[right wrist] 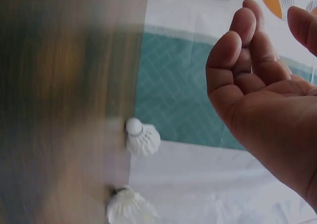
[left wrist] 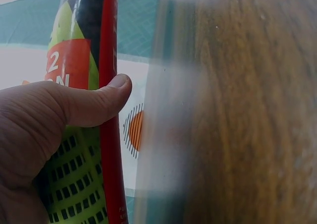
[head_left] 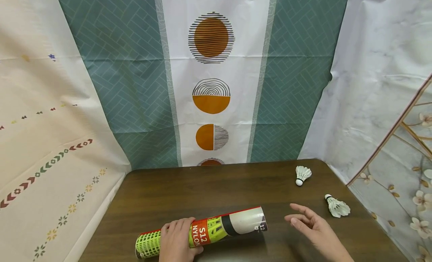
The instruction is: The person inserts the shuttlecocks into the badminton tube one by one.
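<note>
My left hand (head_left: 177, 239) grips a shuttlecock tube (head_left: 236, 222) printed in green, red, black and white. In the head view the tube lies slantwise above the table's front part, its white end toward the right. The left wrist view shows the thumb (left wrist: 99, 102) pressed across the tube's side. My right hand (head_left: 315, 230) hovers to the right of the tube's white end, fingers loosely bent and holding nothing. Two white feather shuttlecocks lie beyond it: one shuttlecock (head_left: 337, 207) nearer on the right, another shuttlecock (head_left: 302, 175) farther back.
A dark brown wooden table (head_left: 202, 190) carries everything. Behind it hangs a green and white curtain (head_left: 216, 104) with orange circles. Patterned cloth (head_left: 50, 160) borders the left side, and a floral white cloth (head_left: 381, 104) the right.
</note>
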`<state>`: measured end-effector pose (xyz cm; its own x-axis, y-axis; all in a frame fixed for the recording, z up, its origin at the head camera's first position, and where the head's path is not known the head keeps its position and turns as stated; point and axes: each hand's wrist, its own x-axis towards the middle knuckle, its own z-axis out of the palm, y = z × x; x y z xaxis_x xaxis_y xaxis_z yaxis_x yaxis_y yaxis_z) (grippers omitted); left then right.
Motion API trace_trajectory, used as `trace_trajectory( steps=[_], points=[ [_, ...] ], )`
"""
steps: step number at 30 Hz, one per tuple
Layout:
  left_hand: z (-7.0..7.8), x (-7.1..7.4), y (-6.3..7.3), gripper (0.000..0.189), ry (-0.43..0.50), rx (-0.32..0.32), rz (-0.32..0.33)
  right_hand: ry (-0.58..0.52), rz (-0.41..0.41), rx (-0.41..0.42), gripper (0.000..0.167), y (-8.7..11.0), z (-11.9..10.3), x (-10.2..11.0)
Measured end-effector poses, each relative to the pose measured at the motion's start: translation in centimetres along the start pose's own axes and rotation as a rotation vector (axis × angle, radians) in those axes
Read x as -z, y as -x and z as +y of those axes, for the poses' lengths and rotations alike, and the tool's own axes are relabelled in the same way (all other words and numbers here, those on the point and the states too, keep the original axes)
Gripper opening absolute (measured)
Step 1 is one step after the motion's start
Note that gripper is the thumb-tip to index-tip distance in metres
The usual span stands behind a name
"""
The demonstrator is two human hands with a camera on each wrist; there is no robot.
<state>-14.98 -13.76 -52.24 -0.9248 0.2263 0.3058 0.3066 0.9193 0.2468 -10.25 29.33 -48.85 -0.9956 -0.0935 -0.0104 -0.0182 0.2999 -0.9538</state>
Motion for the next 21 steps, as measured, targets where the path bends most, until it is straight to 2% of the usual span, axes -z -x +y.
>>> trace_trajectory(
  steps=[7,15,21],
  points=[
    [0.0,0.0,0.1,0.089,-0.003,-0.002,-0.004,0.096,0.167,0.015,0.053,0.1,-0.1,1.2],
    [0.1,0.0,0.2,0.089,-0.003,0.014,-0.02,0.153,0.202,-0.04,0.055,-0.1,0.1,1.5],
    [0.1,0.1,0.3,0.09,-0.006,0.011,-0.017,0.212,0.248,0.005,0.052,-0.4,0.3,1.5]
  ],
)
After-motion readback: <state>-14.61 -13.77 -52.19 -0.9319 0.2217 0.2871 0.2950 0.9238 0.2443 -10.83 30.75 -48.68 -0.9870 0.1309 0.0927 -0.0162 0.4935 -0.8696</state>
